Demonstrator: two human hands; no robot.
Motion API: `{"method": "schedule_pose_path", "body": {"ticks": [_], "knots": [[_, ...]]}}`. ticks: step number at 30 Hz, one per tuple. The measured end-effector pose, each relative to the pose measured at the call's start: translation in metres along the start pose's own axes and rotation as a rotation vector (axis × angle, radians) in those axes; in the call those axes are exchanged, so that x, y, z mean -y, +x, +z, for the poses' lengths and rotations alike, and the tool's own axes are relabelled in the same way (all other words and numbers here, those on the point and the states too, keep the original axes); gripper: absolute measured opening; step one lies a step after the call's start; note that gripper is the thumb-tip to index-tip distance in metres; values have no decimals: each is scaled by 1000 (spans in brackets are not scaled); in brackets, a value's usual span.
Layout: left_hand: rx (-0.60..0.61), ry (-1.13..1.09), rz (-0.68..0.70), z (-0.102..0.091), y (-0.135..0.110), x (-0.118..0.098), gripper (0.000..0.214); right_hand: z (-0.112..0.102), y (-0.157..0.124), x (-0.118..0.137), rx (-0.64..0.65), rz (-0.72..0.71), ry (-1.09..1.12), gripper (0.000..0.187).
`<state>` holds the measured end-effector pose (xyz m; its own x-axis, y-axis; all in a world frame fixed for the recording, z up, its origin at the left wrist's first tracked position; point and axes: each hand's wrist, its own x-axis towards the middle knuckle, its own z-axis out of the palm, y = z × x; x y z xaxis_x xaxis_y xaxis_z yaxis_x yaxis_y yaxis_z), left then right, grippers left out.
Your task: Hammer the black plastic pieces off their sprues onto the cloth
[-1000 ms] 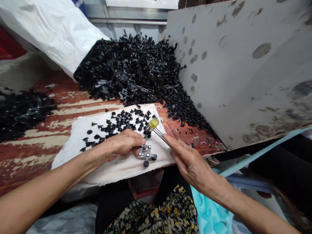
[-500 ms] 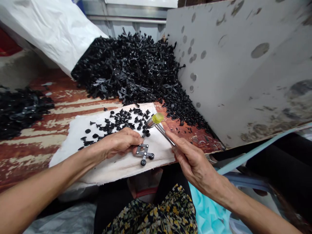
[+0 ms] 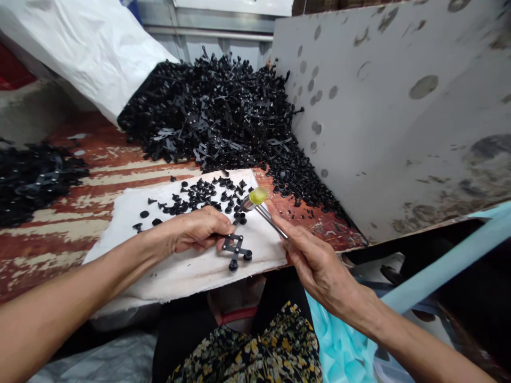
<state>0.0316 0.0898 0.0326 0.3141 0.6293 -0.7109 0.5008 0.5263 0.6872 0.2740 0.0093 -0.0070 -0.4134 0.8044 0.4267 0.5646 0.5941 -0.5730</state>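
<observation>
My left hand (image 3: pixel 197 230) is closed, its fingertips pinching the left end of a small black cross-shaped bracket (image 3: pixel 236 251) with round studs, which lies on a white cloth (image 3: pixel 187 268). My right hand (image 3: pixel 315 266) grips the metal handle of a small hammer (image 3: pixel 255 200) with a yellow-green head. The hammer head hovers just above and behind the bracket. Several loose black studs (image 3: pixel 195 199) lie scattered on the cloth behind my left hand.
A big heap of black brackets (image 3: pixel 215 114) fills the back of the worn red table (image 3: pixel 104 173), spilling from a white sack (image 3: pixel 83 50). A stained grey board (image 3: pixel 399 111) leans at the right. Another black pile (image 3: pixel 32 181) sits far left.
The hammer head rose slightly, then dipped back toward the bracket. My left hand stays pinched on the bracket, which shifted a little.
</observation>
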Motion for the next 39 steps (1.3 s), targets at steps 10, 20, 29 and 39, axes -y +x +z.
{"method": "schedule_pose_path", "body": {"ticks": [10,20,29,39], "knots": [[-17,15,3,1,-3,-5,31,-5,4,4,-20,-4,-63,61],[-9,20,21,3,-4,-6,34,-8,7,14,-102,-56,-58,66],[10,35,26,0,0,-2,33,-2,-2,12,-216,-55,-31,67],[223,343,331,19,-18,-7,39,3,27,15,15,410,501,16]]}}
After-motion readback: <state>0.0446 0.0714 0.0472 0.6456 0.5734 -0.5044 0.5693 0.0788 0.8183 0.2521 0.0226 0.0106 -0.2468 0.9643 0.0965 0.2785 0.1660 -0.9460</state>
